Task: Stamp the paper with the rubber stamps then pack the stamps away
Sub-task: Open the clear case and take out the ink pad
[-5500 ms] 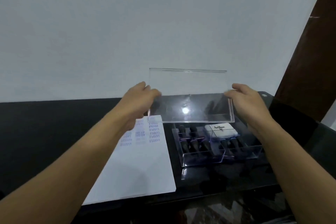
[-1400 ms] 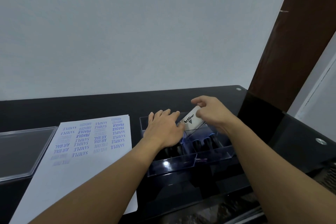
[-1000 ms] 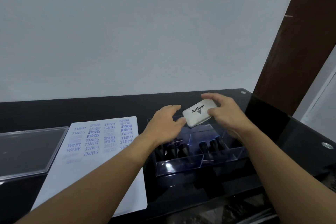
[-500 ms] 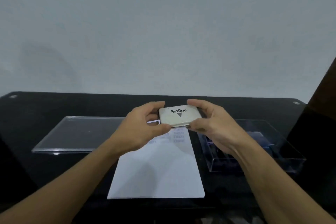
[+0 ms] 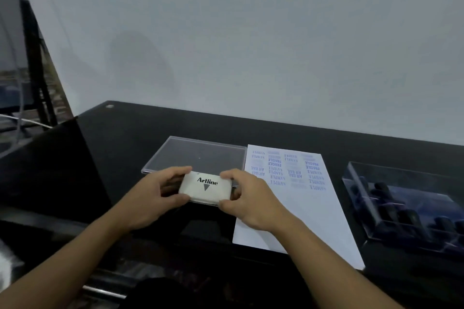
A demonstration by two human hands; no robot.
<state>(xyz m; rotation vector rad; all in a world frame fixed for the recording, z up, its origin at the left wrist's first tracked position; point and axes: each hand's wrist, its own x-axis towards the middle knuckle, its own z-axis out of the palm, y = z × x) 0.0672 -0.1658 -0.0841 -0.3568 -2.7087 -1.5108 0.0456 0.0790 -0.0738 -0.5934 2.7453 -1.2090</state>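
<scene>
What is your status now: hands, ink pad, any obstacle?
Left hand, right hand both grip the ink pad. Stamps lie in the clear box. No obstacle on the paper.

Seemingly an office — a glossy black desk [image 5: 130, 138] against a bare pale wall [image 5: 251, 45], with stamped paper [image 5: 301, 213], ink pad [image 5: 206, 187] and stamp box [image 5: 357, 195].

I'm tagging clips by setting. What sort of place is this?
Likely a home or office desk: a glossy black tabletop against a plain wall, with stamped paper, a clear stamp box and an ink pad.
</scene>
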